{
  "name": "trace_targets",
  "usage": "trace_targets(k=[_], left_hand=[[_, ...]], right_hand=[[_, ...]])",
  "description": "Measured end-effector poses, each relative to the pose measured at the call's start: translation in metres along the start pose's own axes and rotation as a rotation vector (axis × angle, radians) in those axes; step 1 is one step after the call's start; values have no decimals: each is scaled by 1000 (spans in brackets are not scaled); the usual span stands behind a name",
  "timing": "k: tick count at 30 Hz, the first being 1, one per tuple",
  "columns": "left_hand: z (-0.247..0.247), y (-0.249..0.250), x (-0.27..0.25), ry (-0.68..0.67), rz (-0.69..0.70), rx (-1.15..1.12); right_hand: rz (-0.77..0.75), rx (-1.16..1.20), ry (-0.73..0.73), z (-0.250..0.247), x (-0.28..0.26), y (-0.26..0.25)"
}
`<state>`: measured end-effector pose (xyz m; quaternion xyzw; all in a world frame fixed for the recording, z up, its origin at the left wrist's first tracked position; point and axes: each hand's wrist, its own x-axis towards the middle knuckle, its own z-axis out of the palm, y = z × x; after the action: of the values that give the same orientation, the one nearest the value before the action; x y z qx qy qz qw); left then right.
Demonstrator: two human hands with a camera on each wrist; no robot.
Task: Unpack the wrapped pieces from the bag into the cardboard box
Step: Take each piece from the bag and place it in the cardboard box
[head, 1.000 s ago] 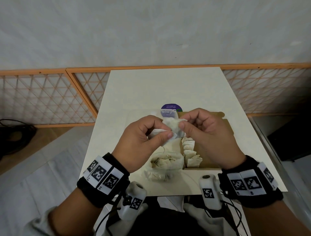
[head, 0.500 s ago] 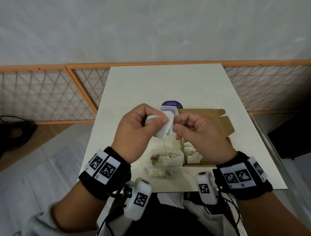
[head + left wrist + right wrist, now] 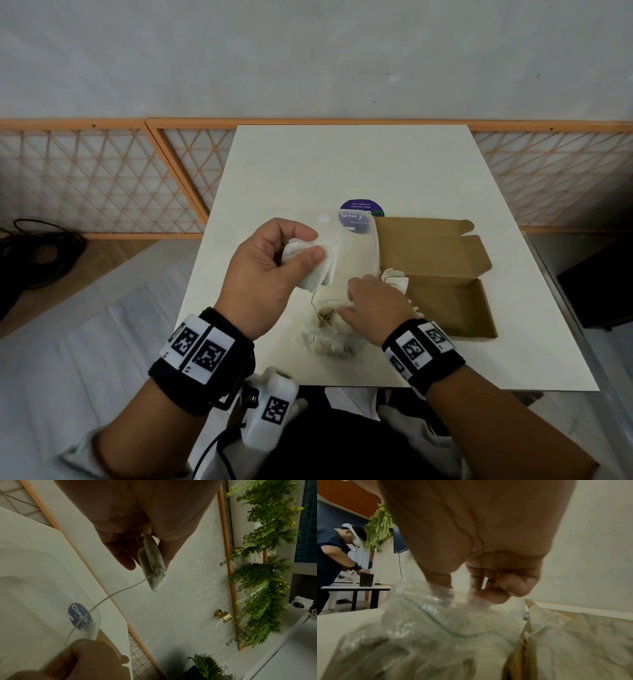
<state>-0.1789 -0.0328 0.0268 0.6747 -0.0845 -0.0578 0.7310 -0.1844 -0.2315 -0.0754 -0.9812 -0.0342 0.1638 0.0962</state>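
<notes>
Wrapped piece (image 3: 317, 270), thin matt white paper, creased, with fine thread (image 3: 118, 592); bag (image 3: 423, 622), clear glossy crinkled plastic; cardboard box (image 3: 445, 274), plain matt brown card; table (image 3: 308, 171), smooth cream top with soft sheen; lattice panel (image 3: 85, 178), orange-painted wood.

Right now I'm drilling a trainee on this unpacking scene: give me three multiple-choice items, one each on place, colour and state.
1. Where is the cardboard box?
A. right of the bag
B. on the floor
C. left of the bag

2. What colour is the round sticker?
A. red
B. purple
C. yellow

3. What is the left hand doing?
A. lying flat
B. pinching a wrapped piece
C. gripping the box

Key: A, the box lies right of the clear plastic bag; B, it shows purple; C is wrong, B: thumb and fingers pinch the wrapped piece.
</notes>
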Motion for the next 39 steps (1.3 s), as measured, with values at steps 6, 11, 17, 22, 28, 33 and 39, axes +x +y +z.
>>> trace_targets(k=[6, 11, 17, 22, 28, 33, 39], left_hand=[[-2, -5, -5, 5, -15, 62], [0, -7, -7, 1, -26, 56], [-3, -7, -7, 11, -23, 94], [-5, -10, -6, 25, -31, 91], [-4, -18, -7, 6, -55, 114], [-1, -24, -7, -18, -86, 135], [-5, -33, -6, -49, -116, 246]], right_hand=[[127, -115, 59, 3, -5, -4], [187, 87, -37, 16, 6, 3], [141, 473, 7, 4, -6, 12], [42, 626, 84, -31, -32, 18], [0, 657, 109, -52, -51, 18], [-31, 640, 93, -57, -53, 19], [-117, 636, 137, -72, -64, 19]])
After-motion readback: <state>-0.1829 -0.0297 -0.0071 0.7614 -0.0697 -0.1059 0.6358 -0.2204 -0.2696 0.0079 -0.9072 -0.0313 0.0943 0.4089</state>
